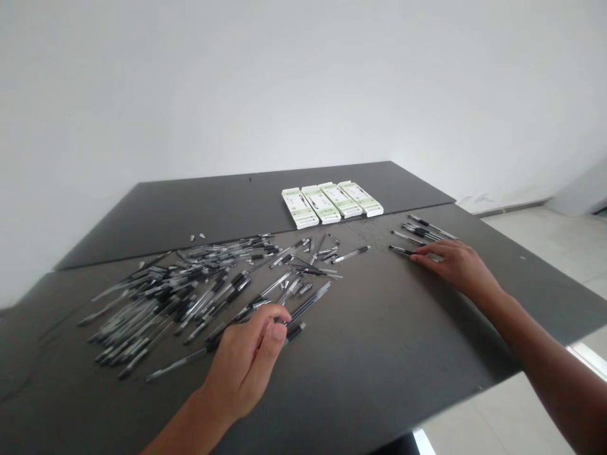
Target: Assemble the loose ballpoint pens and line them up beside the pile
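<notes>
My right hand [453, 265] reaches low over the right side of the dark table, its fingers closed on a black-gripped pen [401, 250] at the near end of a small group of pens. Beyond those fingers lie several more clear-barrelled pens [420, 231]. My left hand [253, 354] is curled, thumb against forefinger, at the near edge of a big loose pile of pens [156, 309]. A small dark bit shows at its fingertips, but what it holds I cannot make out. Pens [310, 302] lie just beyond that hand, partly hidden by it.
Several flat green-and-white pen boxes [322, 204] lie side by side on the rear table panel [213, 202]. Loose pen parts [303, 272] are scattered at the pile's right. A seam runs across the dark table [370, 328]. A white wall [284, 82] stands behind.
</notes>
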### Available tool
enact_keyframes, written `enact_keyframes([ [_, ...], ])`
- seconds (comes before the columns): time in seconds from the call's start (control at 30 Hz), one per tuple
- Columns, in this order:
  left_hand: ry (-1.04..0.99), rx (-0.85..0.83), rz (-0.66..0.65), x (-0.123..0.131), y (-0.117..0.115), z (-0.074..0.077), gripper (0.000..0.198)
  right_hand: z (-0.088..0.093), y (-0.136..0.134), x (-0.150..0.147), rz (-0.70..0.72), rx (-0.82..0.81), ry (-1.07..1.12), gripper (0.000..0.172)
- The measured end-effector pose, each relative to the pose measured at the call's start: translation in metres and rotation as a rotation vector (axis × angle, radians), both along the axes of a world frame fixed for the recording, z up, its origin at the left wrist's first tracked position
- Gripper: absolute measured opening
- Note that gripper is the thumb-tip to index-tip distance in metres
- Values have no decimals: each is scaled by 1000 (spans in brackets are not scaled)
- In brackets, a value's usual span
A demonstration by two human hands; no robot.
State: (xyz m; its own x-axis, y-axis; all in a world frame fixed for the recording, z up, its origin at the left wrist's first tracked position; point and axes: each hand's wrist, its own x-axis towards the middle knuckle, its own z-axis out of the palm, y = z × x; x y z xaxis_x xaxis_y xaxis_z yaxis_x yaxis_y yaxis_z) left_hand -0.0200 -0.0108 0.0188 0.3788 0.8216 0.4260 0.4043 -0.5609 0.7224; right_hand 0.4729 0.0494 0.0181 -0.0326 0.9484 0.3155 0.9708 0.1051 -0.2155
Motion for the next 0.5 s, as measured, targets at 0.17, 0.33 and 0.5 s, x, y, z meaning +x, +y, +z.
enact_keyframes([
  [0.17, 26, -9, 82, 1, -2, 9, 29, -6, 13, 8, -19, 51, -70, 39],
  [0.33, 38, 22, 114, -1, -1, 11, 25, -2, 16, 8, -38, 49, -108, 36],
  [0.5, 67, 73, 101, -2, 2, 9, 12, -5, 21, 15, -91, 47, -131, 39],
])
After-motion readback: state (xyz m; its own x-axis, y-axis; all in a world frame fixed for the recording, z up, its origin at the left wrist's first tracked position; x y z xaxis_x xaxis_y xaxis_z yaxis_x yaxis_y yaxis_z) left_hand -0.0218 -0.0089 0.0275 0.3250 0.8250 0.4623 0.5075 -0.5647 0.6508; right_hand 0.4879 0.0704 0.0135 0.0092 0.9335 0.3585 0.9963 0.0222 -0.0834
